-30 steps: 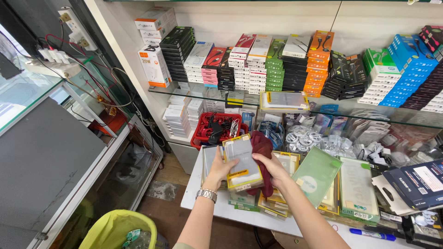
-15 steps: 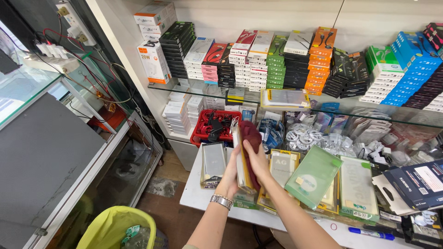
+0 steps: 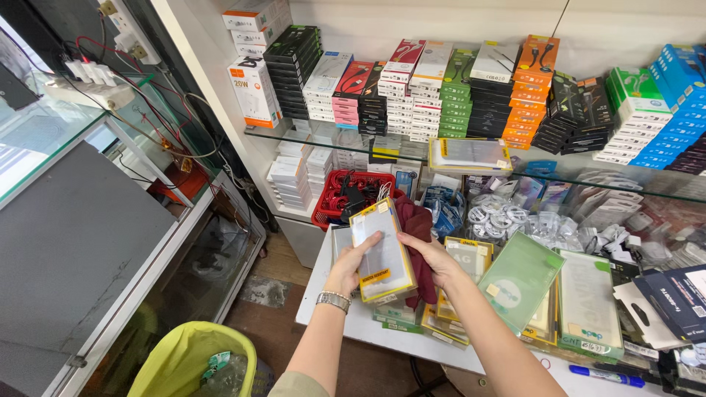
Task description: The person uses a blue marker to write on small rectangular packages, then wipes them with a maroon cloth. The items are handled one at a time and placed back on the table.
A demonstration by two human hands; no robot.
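Observation:
Both my hands hold a flat phone-case package (image 3: 380,250) with a clear front and a yellow border, above a white table (image 3: 334,323). My left hand (image 3: 353,263), with a metal watch on its wrist, grips the package's left edge. On the right edge rests my right hand (image 3: 434,259), which also holds a dark red cloth (image 3: 417,228) bunched behind the package. Below them lie stacks of similar flat packages (image 3: 456,309), some yellow, some green.
A glass shelf (image 3: 515,173) carries stacks of small coloured boxes. Under it are a red basket of cables (image 3: 346,195), bagged white cables (image 3: 500,217) and more packages. A glass display case (image 3: 66,242) stands at left, a yellow-green bin (image 3: 195,360) on the floor.
The package was turned on edge half a second ago; now it lies flat-faced toward me again, with the red cloth behind its right side.

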